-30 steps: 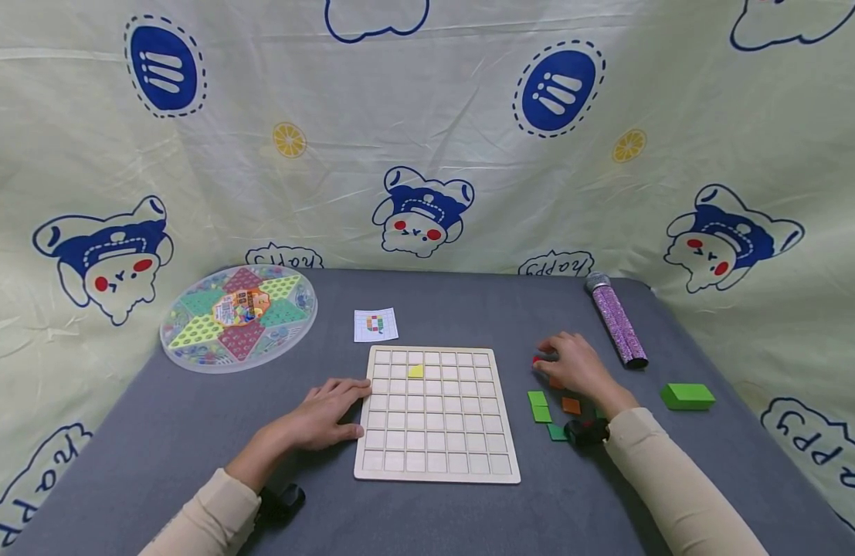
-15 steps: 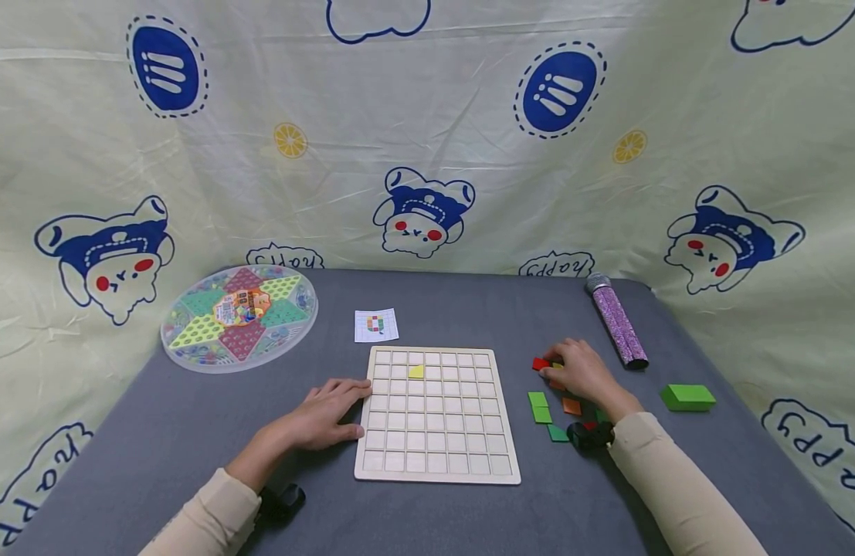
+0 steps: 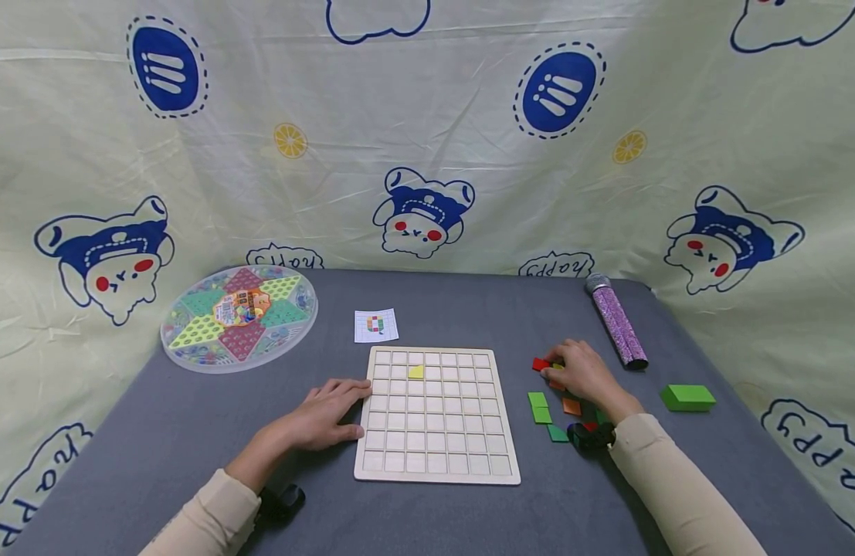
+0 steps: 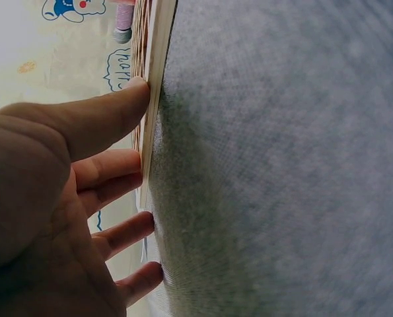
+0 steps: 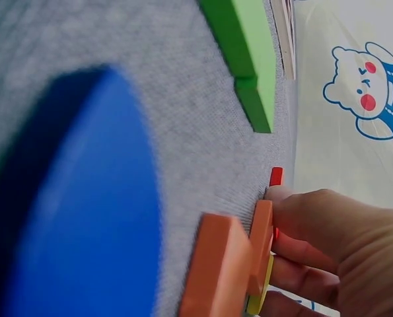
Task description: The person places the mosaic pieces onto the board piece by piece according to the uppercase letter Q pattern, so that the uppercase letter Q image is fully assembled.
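While your left hand [image 3: 327, 413] rests against the left edge of the board [image 3: 436, 440], your right hand [image 3: 583, 374] is over the loose tiles to the board's right. Your left fingers are spread and fairly straight; thumb and two fingers touch the board's edge without closing round it. Your right thumb and fingers are bent in a narrow grip beside the red tile [image 3: 541, 364], which lies to the right of the board towards its far end; you cannot tell from these views whether they pinch it or only touch it.

A yellow tile [image 3: 416, 372] sits on the board, second row from the far edge, third cell from the left. Also right of the board lie light green tiles [image 3: 537, 398], an orange tile [image 3: 571, 406] and a dark green tile [image 3: 558, 433]; the right wrist view adds a blurred blue piece [image 5: 97, 198]. Beyond the board's far edge lies a patterned card [image 3: 376, 326]. Farther right of the board are a microphone [image 3: 617, 323] and a green block [image 3: 687, 397].

Your likeliest trouble is crowding: closing on the red tile could catch or drag its neighbours, because they lie so near your fingertips. A thin tile could also slip if you take only its edge. Your right wrist hangs low over the nearer tiles, so a sweep towards the board might scatter them. Pressing sideways with your left hand could shift the board and unsettle the yellow tile.
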The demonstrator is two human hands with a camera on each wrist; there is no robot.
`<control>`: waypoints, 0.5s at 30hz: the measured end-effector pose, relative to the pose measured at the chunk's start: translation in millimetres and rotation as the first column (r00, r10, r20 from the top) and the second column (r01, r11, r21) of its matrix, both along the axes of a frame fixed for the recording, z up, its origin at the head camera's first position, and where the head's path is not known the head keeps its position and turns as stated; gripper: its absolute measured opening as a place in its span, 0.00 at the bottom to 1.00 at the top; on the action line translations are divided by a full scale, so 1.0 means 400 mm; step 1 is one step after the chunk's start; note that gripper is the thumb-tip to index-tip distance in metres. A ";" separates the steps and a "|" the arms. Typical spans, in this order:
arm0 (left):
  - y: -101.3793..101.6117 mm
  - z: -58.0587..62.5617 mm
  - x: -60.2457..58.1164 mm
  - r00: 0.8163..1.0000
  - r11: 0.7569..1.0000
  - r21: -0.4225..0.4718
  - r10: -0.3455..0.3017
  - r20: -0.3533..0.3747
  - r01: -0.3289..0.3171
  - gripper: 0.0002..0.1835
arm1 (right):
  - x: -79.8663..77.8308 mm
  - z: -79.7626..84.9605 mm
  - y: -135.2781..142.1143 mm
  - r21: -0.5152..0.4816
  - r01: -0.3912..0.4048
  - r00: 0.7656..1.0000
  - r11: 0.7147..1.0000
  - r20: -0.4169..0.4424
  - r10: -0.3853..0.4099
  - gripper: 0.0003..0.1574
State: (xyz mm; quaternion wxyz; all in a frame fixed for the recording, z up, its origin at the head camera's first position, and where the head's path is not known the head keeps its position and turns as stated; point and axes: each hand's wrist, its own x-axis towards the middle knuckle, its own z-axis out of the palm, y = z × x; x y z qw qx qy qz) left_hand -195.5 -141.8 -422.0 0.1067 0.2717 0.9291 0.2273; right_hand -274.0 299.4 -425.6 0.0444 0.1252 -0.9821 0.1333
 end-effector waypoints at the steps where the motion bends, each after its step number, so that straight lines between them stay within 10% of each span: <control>1: 0.000 0.000 0.000 1.000 1.000 0.001 0.001 0.001 -0.001 0.32 | 0.000 0.000 0.000 0.000 -0.004 1.000 1.000 0.003 0.004 0.15; 15: 0.001 -0.001 -0.001 1.000 1.000 -0.007 0.005 0.004 -0.005 0.33 | 0.004 0.008 -0.006 -0.015 -0.013 0.999 1.000 -0.032 0.013 0.17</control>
